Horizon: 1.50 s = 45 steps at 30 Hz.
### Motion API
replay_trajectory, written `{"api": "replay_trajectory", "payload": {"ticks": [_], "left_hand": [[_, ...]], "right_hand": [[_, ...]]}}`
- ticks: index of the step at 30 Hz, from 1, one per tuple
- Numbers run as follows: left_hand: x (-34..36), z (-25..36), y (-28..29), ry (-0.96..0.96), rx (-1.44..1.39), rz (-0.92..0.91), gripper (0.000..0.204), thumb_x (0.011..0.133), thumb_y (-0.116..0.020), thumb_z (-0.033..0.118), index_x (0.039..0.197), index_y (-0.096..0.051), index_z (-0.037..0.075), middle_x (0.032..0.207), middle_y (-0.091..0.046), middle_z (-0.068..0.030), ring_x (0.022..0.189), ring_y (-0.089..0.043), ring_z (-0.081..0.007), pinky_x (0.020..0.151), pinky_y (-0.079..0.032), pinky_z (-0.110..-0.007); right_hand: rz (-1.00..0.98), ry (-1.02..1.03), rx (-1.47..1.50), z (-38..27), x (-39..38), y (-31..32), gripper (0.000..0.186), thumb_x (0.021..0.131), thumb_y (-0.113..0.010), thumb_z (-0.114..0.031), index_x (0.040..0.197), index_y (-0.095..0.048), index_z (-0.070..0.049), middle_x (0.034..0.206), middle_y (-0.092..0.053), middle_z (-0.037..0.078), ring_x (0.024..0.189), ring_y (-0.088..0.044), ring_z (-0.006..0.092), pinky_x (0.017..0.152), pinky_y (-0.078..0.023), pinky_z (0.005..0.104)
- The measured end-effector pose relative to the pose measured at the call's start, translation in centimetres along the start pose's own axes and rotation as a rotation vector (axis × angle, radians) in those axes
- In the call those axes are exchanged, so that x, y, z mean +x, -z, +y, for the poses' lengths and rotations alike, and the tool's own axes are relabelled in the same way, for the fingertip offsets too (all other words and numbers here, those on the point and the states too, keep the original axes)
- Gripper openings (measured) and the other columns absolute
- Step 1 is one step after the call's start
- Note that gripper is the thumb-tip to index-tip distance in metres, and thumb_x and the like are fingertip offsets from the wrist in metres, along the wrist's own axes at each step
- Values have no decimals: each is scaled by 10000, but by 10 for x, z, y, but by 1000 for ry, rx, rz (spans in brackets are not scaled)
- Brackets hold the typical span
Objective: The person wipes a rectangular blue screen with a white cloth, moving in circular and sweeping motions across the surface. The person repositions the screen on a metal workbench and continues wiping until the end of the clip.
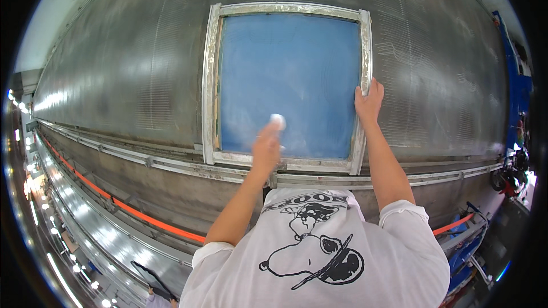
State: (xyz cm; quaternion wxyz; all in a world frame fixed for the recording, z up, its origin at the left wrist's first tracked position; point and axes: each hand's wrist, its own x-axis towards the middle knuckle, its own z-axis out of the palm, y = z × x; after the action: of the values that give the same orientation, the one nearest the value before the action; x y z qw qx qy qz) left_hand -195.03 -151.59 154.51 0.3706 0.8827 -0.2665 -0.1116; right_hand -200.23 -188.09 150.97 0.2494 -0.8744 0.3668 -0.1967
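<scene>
A square metal-framed screen (211,85) lies on a long grey metal table, its taut blue sheet (291,63) filling the inside. Over the lower part of that sheet, left of its middle, is my left hand (266,145), smeared by motion. It is closed on a small white wad (278,121), which looks like cloth or paper and sits at the fingertips. Whether the wad touches the blue surface I cannot tell. My right hand (370,101) grips the frame's right bar, fingers along its outer side and thumb toward the inner edge.
The metal table (434,74) spreads to both sides, with scuffs right of the frame. A metal rail (171,165) runs along its near edge. Beyond an orange bar (137,213) at lower left is another shiny surface, where another person holds a dark-edged panel (153,279). Blue equipment (518,91) stands far right.
</scene>
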Motion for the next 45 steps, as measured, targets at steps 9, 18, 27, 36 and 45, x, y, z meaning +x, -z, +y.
{"api": "replay_trajectory", "payload": {"ticks": [9, 18, 27, 36, 45], "left_hand": [[204, -28, -1, -230, 610, 189, 446, 983, -545, 150, 1417, -569, 48, 1501, -529, -175, 1446, -448, -367, 1200, -332, -531], [177, -65, 16, -287, 455, -10, 489, 988, -503, 53, 1474, -480, 11, 1506, -505, -240, 1371, -488, -462, 1153, -398, -522], [279, -36, 7, -389, 367, -97, 432, 1031, -425, 68, 1435, -533, -39, 1517, -501, -256, 1450, -426, -421, 1247, -311, -468], [289, -21, -31, -125, 400, 229, 428, 1036, -436, 87, 1442, -526, -15, 1521, -505, -218, 1443, -439, -396, 1227, -334, -475], [293, 88, -69, -543, 250, -338, 448, 1002, -484, 84, 1444, -511, 16, 1528, -483, -224, 1440, -430, -418, 1196, -357, -494]], "right_hand": [[-38, -65, -55, -23, 4, 6, 606, 879, -705, -164, 1405, -505, 60, 1319, -518, 254, 1250, -502, 437, 1074, -416, 497], [-31, -78, -29, -16, 1, 7, 611, 854, -718, -136, 1394, -509, 60, 1298, -517, 259, 1220, -515, 433, 1047, -434, 500], [-9, -56, -4, -18, 7, 10, 597, 846, -716, -129, 1371, -513, 69, 1257, -534, 244, 1179, -528, 426, 1016, -443, 483], [2, -68, 18, -23, 10, 12, 579, 826, -709, -125, 1356, -538, 32, 1210, -551, 220, 1153, -537, 415, 994, -449, 492], [-12, -106, 36, -20, 13, 16, 607, 816, -711, -133, 1369, -510, 16, 1218, -532, 198, 1149, -528, 405, 1008, -434, 502]]}}
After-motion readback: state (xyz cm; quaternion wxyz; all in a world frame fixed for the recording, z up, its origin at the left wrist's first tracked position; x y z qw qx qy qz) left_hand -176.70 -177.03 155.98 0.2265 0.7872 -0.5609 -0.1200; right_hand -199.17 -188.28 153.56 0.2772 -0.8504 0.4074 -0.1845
